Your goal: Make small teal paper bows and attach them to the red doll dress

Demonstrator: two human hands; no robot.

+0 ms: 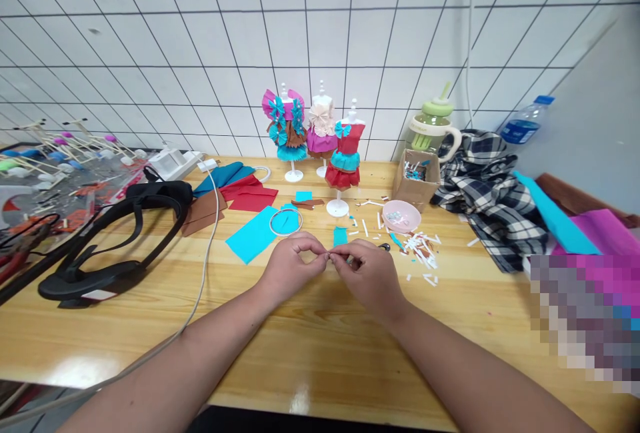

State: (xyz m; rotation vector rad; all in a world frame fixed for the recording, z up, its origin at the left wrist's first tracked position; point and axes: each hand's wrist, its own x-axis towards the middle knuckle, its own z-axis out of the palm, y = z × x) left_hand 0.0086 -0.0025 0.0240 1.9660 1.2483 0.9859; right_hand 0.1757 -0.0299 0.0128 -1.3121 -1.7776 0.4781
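My left hand (296,264) and my right hand (369,274) meet above the table, each in a thumb-and-finger pinch. Whatever sits between the fingertips is too small to make out. A dark, shiny tip (384,246) pokes out behind my right hand; its kind is hidden. Just beyond the hands lie a small blue paper piece (340,236), a large blue sheet (253,234) and a roll of tape (286,222) resting on blue paper. Behind them stands a mini dress form (345,153) in red and blue crepe paper.
Two more dressed forms (285,123) stand near the tiled wall. A pink bowl (401,218) and white paper scraps (423,250) lie right, before a cardboard box (417,180). A black headset strap (120,240) and white cable (207,253) occupy the left. Plaid cloth (493,186) is bunched right.
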